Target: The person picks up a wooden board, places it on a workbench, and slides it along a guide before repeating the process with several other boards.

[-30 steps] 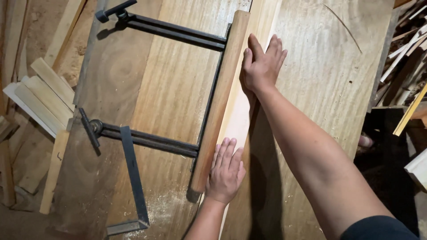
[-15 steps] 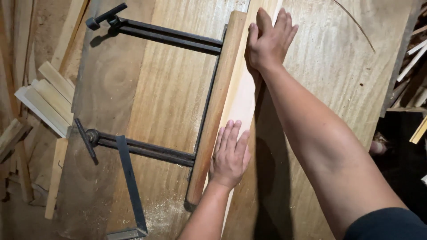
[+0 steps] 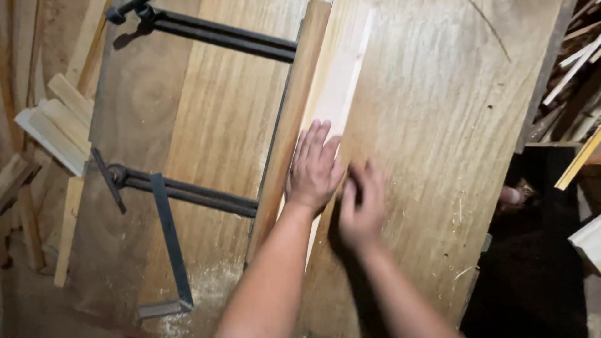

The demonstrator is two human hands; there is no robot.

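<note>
My left hand (image 3: 314, 168) lies flat, fingers apart, on a pale wood strip (image 3: 338, 81) that runs lengthwise beside a darker brown batten (image 3: 294, 119). Both sit on a wide wooden board (image 3: 438, 144). My right hand (image 3: 362, 203) hovers just right of the left one over the board, blurred, fingers loosely spread, holding nothing. Two black bar clamps (image 3: 206, 34) (image 3: 181, 191) reach from the left edge across to the batten.
A metal try square (image 3: 168, 250) lies on the left panel near sawdust. Offcuts of light wood (image 3: 53, 128) are stacked at the far left. Wood scraps and sticks (image 3: 576, 69) crowd the right, beside a dark gap (image 3: 538, 250).
My right hand has drawn back from the far end of the strip to beside my left hand. My left hand slid slightly up along the strip.
</note>
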